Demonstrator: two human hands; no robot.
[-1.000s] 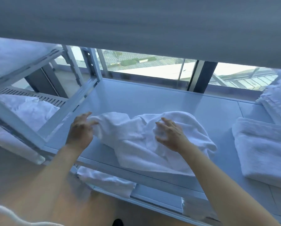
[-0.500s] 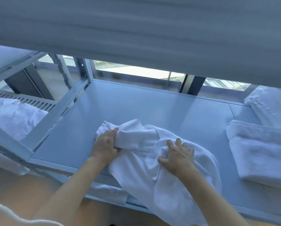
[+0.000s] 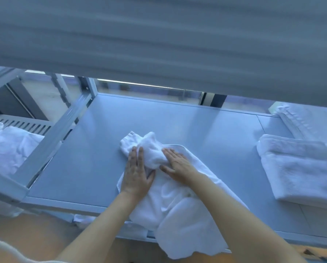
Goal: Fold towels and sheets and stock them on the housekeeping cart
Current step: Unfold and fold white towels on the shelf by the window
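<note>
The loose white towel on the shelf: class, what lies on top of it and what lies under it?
Both hands, left and right, press flat on the loose white towel. Under it is the grey shelf; its near end hangs over the shelf edge. The covered shelf surface cannot be seen.

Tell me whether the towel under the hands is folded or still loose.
Loose. The towel lies bunched and wrinkled, its near end hanging over the shelf edge, unlike the folded towel at right.

the upper shelf (image 3: 158, 38) is a motion-blurred band hiding the cart's top and most of the window behind. the folded towel (image 3: 299, 168) and the stack (image 3: 314, 120) run off the right edge. the towel (image 3: 177, 215) hides under both hands, its underside unseen.
</note>
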